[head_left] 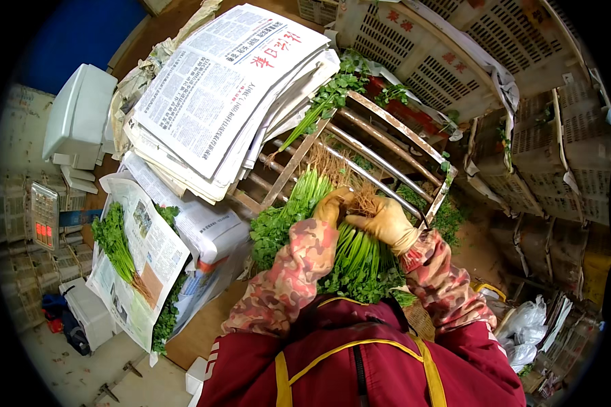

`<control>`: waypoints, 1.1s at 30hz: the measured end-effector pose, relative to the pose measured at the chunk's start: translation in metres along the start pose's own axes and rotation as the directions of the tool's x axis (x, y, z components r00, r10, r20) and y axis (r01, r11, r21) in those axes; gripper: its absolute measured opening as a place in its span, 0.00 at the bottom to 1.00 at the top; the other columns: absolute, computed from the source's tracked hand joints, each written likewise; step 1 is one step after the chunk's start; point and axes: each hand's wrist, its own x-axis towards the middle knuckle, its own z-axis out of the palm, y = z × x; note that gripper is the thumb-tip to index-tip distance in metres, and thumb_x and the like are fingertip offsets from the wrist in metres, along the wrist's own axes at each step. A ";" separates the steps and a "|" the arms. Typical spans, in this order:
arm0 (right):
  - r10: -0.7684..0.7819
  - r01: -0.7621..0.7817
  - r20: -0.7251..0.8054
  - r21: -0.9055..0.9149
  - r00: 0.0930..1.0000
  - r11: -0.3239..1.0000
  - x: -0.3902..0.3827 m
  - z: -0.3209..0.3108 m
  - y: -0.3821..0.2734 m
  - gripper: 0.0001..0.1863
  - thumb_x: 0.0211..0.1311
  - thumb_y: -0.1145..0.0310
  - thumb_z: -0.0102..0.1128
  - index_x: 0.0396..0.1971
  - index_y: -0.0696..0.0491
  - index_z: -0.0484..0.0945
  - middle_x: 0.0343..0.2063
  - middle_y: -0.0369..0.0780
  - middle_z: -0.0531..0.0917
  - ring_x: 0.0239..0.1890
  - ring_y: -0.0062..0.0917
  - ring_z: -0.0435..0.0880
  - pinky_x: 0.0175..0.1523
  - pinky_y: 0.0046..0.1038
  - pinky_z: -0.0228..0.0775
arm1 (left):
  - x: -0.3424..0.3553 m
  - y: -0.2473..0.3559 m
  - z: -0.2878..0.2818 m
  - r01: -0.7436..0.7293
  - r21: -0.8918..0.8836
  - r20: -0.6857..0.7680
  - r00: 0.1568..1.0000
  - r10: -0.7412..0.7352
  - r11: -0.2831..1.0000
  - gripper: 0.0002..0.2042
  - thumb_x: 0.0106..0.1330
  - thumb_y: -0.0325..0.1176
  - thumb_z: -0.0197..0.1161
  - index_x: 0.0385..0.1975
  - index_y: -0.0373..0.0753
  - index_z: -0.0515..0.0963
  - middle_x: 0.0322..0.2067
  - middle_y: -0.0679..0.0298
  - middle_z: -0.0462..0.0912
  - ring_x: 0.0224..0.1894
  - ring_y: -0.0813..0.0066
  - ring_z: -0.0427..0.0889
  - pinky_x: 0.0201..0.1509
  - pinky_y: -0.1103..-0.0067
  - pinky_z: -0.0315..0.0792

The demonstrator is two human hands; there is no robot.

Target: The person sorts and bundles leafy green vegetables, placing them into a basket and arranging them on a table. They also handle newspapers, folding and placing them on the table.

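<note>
Both of my hands wear tan gloves, with camouflage sleeves above them. My right hand [390, 225] is closed around the root end of a bunch of leafy greens [361, 254] that look like coriander. Its stems and leaves hang toward me, and brown roots [364, 198] stick out past the glove. Beside it, my left hand [334, 205] has its fingers curled in at the roots; what they pinch is hidden. Left of that hand, more rooted greens [278, 217] lie on a rusty metal rack [387, 139] with round bars.
Stacked newspapers [227, 88] rise at the far left of the rack. Nearer, greens [121, 237] rest on a newspaper sheet [159, 254] over a package. A scale display [45, 216] and a white foam box [81, 112] stand left. Slotted plastic crates [448, 61] line the right; plastic bags [526, 322] lie lower right.
</note>
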 end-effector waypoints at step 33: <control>0.001 0.551 -0.919 0.236 0.393 0.800 -0.085 -0.255 0.090 0.24 0.52 0.62 0.74 0.42 0.62 0.78 0.37 0.41 0.84 0.38 0.27 0.81 0.47 0.28 0.73 | -0.001 0.018 0.067 0.089 0.342 -0.024 0.996 -0.086 0.935 0.18 0.70 0.30 0.55 0.57 0.31 0.69 0.52 0.54 0.77 0.51 0.73 0.79 0.52 0.80 0.76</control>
